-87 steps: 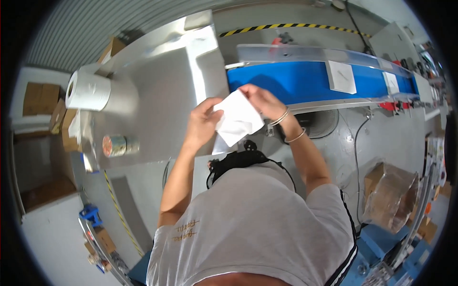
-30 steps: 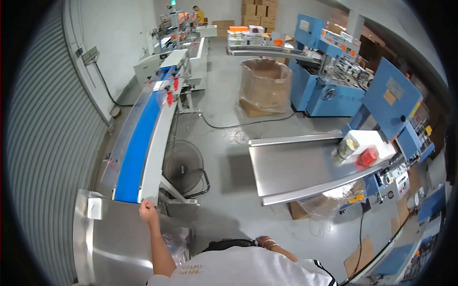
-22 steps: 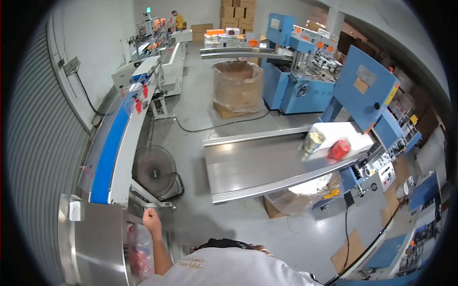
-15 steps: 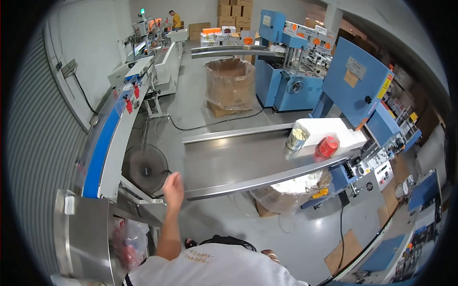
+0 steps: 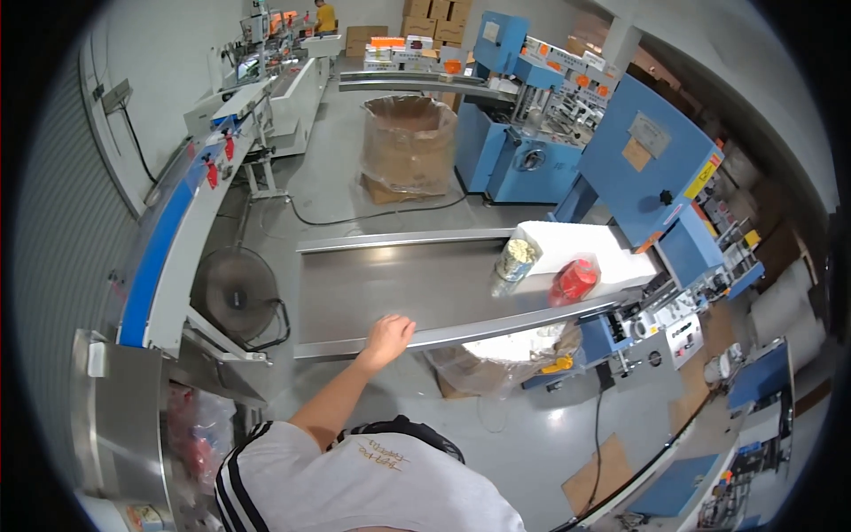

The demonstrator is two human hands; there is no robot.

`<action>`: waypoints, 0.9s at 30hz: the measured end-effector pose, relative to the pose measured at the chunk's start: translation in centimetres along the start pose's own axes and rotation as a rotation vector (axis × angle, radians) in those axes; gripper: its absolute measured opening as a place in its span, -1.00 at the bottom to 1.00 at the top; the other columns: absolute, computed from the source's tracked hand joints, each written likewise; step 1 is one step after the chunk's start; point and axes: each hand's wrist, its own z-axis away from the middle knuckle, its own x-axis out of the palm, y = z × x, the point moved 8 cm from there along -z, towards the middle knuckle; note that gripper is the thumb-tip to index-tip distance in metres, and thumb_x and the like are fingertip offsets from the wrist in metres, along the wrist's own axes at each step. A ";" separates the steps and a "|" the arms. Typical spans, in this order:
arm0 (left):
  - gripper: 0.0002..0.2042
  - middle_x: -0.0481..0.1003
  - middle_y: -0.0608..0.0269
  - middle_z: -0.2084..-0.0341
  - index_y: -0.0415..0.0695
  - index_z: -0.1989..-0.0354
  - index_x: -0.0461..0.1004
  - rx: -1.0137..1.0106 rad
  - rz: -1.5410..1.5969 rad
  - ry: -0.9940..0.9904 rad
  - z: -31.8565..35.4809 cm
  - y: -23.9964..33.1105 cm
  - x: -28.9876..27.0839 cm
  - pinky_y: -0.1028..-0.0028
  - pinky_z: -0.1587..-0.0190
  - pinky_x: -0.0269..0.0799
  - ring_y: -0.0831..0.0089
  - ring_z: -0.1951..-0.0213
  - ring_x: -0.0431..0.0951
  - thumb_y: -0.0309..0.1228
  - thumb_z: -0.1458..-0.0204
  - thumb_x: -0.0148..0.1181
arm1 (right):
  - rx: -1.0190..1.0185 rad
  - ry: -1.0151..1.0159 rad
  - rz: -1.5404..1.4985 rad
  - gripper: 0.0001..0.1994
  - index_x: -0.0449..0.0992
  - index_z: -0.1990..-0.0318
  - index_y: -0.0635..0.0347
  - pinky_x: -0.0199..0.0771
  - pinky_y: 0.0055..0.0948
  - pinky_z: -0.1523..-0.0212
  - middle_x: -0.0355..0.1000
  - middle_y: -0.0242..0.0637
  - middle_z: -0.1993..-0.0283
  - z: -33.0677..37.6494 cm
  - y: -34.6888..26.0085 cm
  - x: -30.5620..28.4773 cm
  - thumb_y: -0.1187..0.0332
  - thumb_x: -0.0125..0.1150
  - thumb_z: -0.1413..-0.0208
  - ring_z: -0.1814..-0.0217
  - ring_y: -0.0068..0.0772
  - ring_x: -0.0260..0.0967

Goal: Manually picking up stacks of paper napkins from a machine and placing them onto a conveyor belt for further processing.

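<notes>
My left hand [image 5: 390, 339] reaches over the near rim of a long steel tray [image 5: 390, 284]. Its back is turned up, its fingers are loosely bent and slightly apart, and nothing shows in it. Whether it touches the rim is hard to tell. Toward the tray's right end stand a clear container with pale pieces on top [image 5: 516, 259] and a red bundle in clear wrap [image 5: 574, 280]. White blocks [image 5: 585, 251] lie behind and beside them, well away from my hand. My right hand is out of view.
Left of me runs a conveyor with a blue belt [image 5: 160, 253], and a floor fan [image 5: 235, 293] stands beside it. Beyond the tray is a plastic-lined carton [image 5: 408, 146]. Blue machines [image 5: 651, 160] rise at the right. A person in yellow [image 5: 326, 18] is far off.
My left hand has moved right, from beside the tray's left end to over its near rim, and its fingers have loosened. The whole view has shifted slightly; the things on the tray stay put.
</notes>
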 end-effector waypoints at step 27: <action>-0.73 0.51 0.02 0.50 -0.18 0.51 0.48 -0.095 0.031 -0.130 0.1 -0.3 0.1 0.10 0.31 0.41 0.01 0.37 0.51 -0.27 -0.13 0.03 | 0.407 -0.286 -0.606 -0.70 0.63 0.23 0.09 0.43 -0.37 0.09 0.56 -0.12 0.22 -12.9 -11.5 -5.2 0.14 0.19 0.03 0.12 -0.25 0.51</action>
